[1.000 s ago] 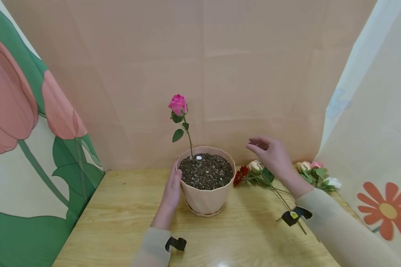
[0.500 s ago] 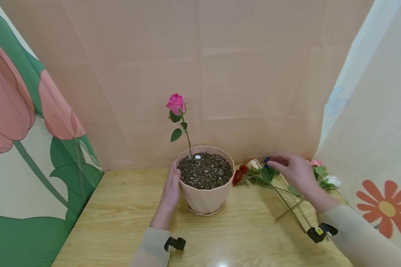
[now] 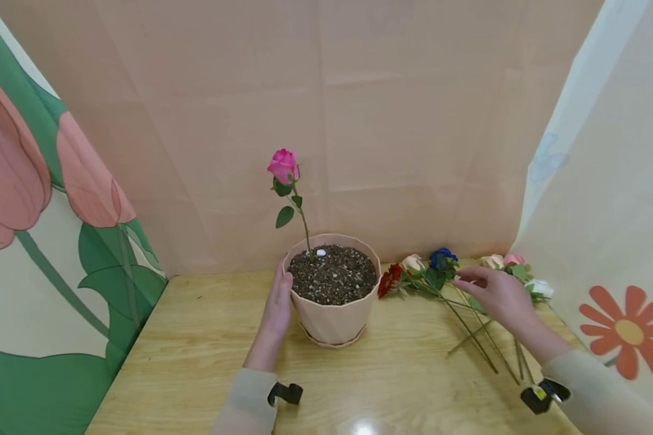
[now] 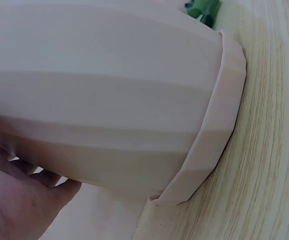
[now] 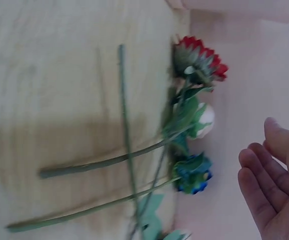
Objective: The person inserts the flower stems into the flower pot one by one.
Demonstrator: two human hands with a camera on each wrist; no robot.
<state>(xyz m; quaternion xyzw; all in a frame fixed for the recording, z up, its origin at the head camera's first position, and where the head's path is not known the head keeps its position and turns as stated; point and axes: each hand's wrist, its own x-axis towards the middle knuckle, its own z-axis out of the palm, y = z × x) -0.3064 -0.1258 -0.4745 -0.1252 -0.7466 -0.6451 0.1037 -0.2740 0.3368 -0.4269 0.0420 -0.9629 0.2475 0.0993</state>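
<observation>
My left hand (image 3: 274,309) rests along the left side of a pale pink flowerpot (image 3: 334,321), its fingers laid against the wall; the left wrist view shows the fingers (image 4: 27,172) touching the pot's side. A magenta rose (image 3: 283,166) stands upright in the dark soil (image 3: 337,281), at the left back. Over on the right, my right hand (image 3: 500,297) hovers by the flowers with fingers loosely bent and nothing between them. Nearest its fingertips lies a blue flower (image 3: 442,257). Beside that are a cream rose (image 3: 412,264) and a red flower (image 3: 389,280).
Flower stems (image 3: 476,338) cross one another on the wooden table (image 3: 217,350). Behind my right hand lie a pink rose (image 3: 514,260) and a white rose (image 3: 541,288). A white oval piece (image 3: 321,252) sits on the soil. A plain backdrop (image 3: 392,121) closes the far side.
My right hand has come down and to the right, from above the flowers to beside the blue flower, which shows fully now. The left hand stays on the pot.
</observation>
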